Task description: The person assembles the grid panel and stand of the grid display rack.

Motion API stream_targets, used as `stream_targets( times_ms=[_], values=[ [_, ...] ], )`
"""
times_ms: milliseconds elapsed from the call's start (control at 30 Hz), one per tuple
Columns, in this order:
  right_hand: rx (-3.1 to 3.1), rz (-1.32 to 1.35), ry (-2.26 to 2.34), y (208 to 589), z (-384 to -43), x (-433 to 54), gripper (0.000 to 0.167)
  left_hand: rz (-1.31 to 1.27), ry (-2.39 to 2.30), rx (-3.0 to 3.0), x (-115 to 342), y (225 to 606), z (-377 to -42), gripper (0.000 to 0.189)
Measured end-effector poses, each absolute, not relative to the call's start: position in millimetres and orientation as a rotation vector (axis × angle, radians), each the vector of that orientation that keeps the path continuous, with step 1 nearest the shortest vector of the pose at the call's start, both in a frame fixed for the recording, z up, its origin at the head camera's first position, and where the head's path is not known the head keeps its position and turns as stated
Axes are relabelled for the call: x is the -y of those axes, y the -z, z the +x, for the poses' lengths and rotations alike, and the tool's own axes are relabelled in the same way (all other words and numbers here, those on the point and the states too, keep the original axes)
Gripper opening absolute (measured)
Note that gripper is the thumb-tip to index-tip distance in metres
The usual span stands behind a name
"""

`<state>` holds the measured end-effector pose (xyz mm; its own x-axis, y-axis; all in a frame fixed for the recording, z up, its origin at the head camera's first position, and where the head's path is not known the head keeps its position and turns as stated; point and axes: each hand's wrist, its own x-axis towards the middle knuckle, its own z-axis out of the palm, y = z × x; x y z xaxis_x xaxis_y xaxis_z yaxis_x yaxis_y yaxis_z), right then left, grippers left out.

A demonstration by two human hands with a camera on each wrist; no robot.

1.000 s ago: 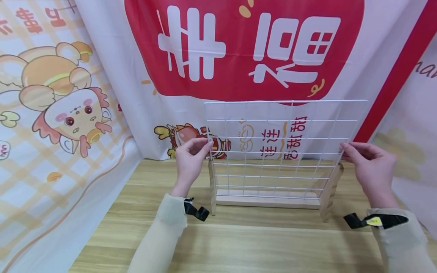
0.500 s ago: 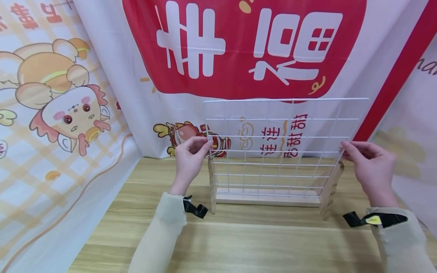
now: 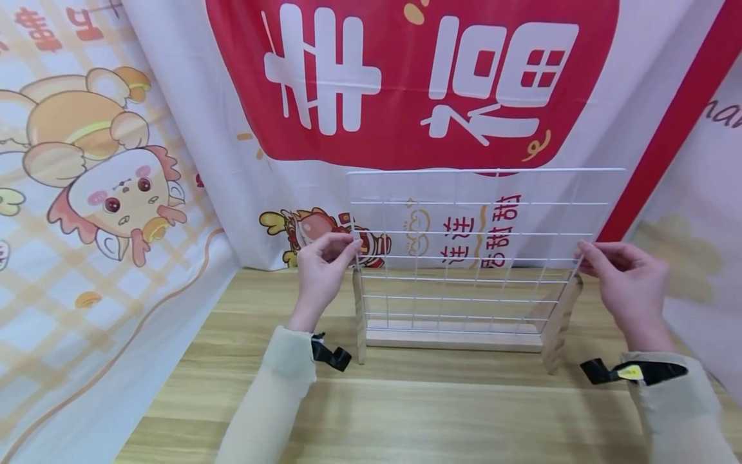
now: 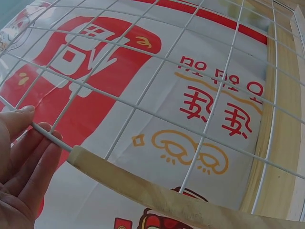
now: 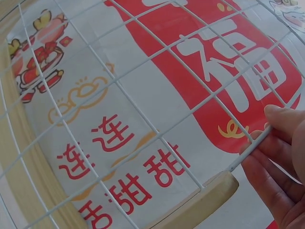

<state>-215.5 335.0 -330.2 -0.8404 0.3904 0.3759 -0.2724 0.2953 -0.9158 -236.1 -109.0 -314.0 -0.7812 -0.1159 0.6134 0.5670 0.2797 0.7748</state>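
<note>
A white wire grid panel [image 3: 496, 203] stands upright between the two side posts of a wooden stand [image 3: 452, 341] on the table. My left hand [image 3: 324, 267] pinches the panel's left edge wire between thumb and fingers, just above the top of the left post [image 4: 143, 183]. On the other side my right hand [image 3: 632, 283] pinches the right edge wire, a little above the right post [image 5: 205, 200]. In both wrist views the thumb lies on one face of the wire and the fingers on the other. The panel's lower part sits between the posts, down near the crossbar.
Behind the stand hangs a white cloth with a large red patch [image 3: 400, 77] and printed characters. A checked cloth with a cartoon animal [image 3: 116, 193] hangs on the left. The wood-grain table [image 3: 440, 419] extends in front of the stand.
Both hands keep their pinch on the grid panel's edges, and the panel stays in the stand. Only a slight shift of the head view shows.
</note>
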Motion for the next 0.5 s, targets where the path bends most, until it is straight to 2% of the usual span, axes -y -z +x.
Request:
stream_targets(
  times_ms=[500],
  values=[
    [1.994, -0.198, -1.618, 331.3, -212.7, -329.5, 0.040, -0.441, 1.568, 1.979, 113.4, 317.1, -236.5, 0.010]
  ],
)
